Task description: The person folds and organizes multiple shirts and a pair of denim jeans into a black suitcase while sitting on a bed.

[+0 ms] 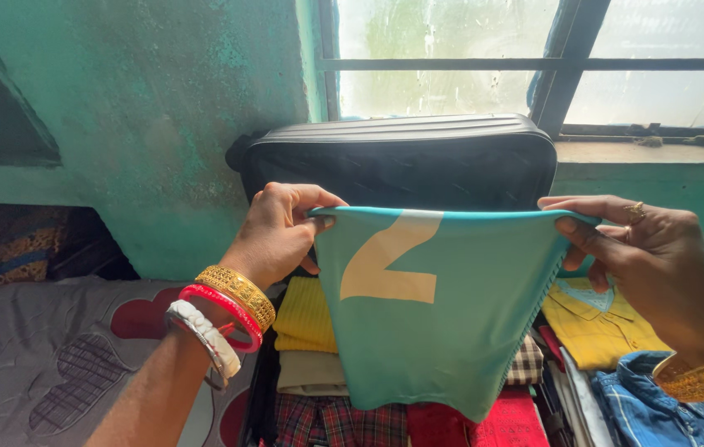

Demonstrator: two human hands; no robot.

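While both hands pinch, teal garment (pixel 443 323) stretched taut, left hand (pixel 281 232), right hand (pixel 650 257)

No packages, signs or screens show here. The one printed mark is a large cream figure (pixel 389 261) on the teal cloth (pixel 451 331), set in its upper left part, just under the folded top edge and beside the left hand (pixel 281 232) pinching that corner.
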